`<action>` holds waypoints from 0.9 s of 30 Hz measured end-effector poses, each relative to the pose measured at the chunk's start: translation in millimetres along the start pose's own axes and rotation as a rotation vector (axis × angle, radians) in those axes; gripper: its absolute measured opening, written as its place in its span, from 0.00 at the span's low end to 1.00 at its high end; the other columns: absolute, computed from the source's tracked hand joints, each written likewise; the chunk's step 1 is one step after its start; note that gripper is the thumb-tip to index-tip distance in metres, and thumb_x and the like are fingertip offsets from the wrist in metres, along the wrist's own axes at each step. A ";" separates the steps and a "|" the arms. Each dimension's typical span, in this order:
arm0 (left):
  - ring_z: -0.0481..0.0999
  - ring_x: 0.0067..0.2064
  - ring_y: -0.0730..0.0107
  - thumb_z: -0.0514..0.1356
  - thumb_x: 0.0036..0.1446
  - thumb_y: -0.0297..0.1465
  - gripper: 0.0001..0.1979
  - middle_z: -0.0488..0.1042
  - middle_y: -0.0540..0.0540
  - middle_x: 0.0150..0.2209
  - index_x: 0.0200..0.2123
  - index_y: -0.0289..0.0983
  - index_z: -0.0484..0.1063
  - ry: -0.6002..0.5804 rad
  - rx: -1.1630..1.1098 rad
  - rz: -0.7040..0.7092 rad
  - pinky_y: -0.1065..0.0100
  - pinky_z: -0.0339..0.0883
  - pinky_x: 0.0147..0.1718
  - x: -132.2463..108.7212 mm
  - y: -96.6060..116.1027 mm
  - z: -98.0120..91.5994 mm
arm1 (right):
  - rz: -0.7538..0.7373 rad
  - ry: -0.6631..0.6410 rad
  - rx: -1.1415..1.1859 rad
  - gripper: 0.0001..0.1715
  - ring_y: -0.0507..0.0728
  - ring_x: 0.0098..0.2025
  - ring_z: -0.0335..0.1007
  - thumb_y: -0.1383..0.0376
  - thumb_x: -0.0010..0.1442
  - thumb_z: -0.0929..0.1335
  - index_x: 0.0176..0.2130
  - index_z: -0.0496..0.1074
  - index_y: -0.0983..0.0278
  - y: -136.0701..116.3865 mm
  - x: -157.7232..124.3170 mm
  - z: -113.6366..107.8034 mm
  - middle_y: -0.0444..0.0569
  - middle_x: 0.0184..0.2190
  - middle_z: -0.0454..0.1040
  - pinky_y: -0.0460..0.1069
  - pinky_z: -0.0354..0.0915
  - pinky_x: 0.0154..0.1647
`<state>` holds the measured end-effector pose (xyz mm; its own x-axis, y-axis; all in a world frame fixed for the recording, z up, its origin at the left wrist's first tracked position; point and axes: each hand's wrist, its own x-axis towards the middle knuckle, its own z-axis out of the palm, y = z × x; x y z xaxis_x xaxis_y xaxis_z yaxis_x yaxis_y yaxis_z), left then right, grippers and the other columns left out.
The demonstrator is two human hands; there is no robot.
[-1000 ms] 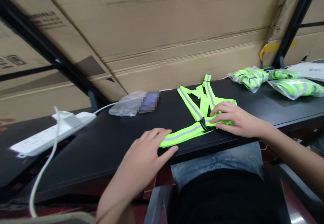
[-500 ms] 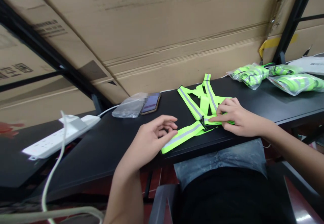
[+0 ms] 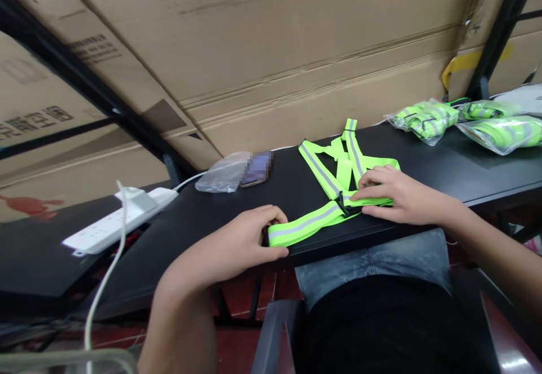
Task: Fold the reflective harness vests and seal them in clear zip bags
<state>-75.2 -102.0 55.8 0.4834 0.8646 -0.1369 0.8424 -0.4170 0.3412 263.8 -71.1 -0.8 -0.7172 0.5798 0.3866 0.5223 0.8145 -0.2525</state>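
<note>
The left hand has come back and curls closed on the end of the green vest strap, while the right hand holds the strap by the black buckle.

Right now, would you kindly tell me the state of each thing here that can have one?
Reflective vest: lying flat, straps spread.
Left hand: gripping the strap end.
Right hand: pressing beside the buckle.
Bagged vests: wrapped in clear plastic.
Phone: face up.
</note>
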 end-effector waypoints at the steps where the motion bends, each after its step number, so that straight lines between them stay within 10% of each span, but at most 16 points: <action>1: 0.75 0.34 0.64 0.66 0.52 0.39 0.14 0.77 0.50 0.38 0.41 0.42 0.75 0.021 -0.038 0.016 0.67 0.68 0.32 0.1 0.5 -3.2 | -0.004 0.001 0.001 0.19 0.61 0.46 0.67 0.55 0.67 0.66 0.54 0.76 0.55 0.5 0.2 0.1 0.52 0.45 0.73 0.57 0.59 0.48; 10: 0.77 0.41 0.67 0.69 0.49 0.32 0.26 0.72 0.42 0.46 0.51 0.37 0.67 0.584 -0.793 0.426 0.64 0.75 0.42 71.1 40.9 14.7 | -0.035 0.044 0.012 0.15 0.59 0.45 0.69 0.55 0.66 0.68 0.48 0.78 0.57 -0.4 0.5 2.1 0.50 0.41 0.77 0.56 0.58 0.48; 16: 0.76 0.44 0.66 0.63 0.58 0.30 0.09 0.72 0.44 0.43 0.42 0.36 0.71 0.507 -0.584 0.542 0.61 0.73 0.46 93.2 65.5 44.2 | 0.013 0.111 0.039 0.11 0.57 0.42 0.69 0.56 0.63 0.70 0.37 0.76 0.62 -4.8 -2.4 1.0 0.48 0.35 0.77 0.54 0.59 0.46; 20: 0.70 0.53 0.57 0.64 0.58 0.38 0.16 0.73 0.43 0.48 0.48 0.38 0.72 0.578 -0.178 0.304 0.53 0.65 0.54 68.2 54.4 44.9 | 0.016 0.108 0.051 0.10 0.57 0.43 0.69 0.57 0.63 0.71 0.38 0.77 0.61 -5.1 -2.4 1.1 0.48 0.35 0.77 0.53 0.59 0.45; 27: 0.68 0.30 0.68 0.67 0.53 0.44 0.16 0.72 0.50 0.30 0.39 0.39 0.79 0.373 -0.118 0.127 0.67 0.60 0.29 60.7 42.4 41.5 | 0.034 0.109 0.053 0.10 0.58 0.44 0.67 0.58 0.63 0.70 0.39 0.78 0.60 -5.6 -1.6 1.3 0.48 0.36 0.79 0.54 0.58 0.46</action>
<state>-0.2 -78.9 23.3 0.4438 0.8598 0.2524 0.7380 -0.5105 0.4413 261.4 -76.5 -1.1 -0.6435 0.6037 0.4707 0.5181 0.7961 -0.3128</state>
